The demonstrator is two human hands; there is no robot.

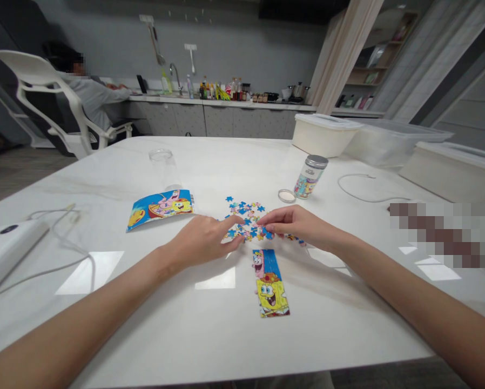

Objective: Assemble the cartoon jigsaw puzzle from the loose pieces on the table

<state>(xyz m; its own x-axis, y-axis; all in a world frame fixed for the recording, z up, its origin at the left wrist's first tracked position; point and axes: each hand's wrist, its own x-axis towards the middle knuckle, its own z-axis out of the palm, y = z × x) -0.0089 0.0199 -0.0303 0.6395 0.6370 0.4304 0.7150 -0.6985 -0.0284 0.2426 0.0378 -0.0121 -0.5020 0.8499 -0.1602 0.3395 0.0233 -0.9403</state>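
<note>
A pile of small loose puzzle pieces [246, 219], mostly blue, lies in the middle of the white table [210, 335]. My left hand [204, 237] rests at the pile's left edge, fingers stretched toward the pieces and touching them. My right hand [297, 224] reaches in from the right, its fingertips pinched on a piece at the pile's edge. Just in front of the pile lies a joined strip of cartoon puzzle [270, 283]. A printed cartoon picture card [161, 207] lies to the left.
A small printed tin [310, 176] with its clear lid [287, 195] stands behind the pile, beside a white cable [364, 189]. A glass jar [161, 162], white storage boxes [325, 134], a white device with a cord [7, 243]. A person sits at the far counter.
</note>
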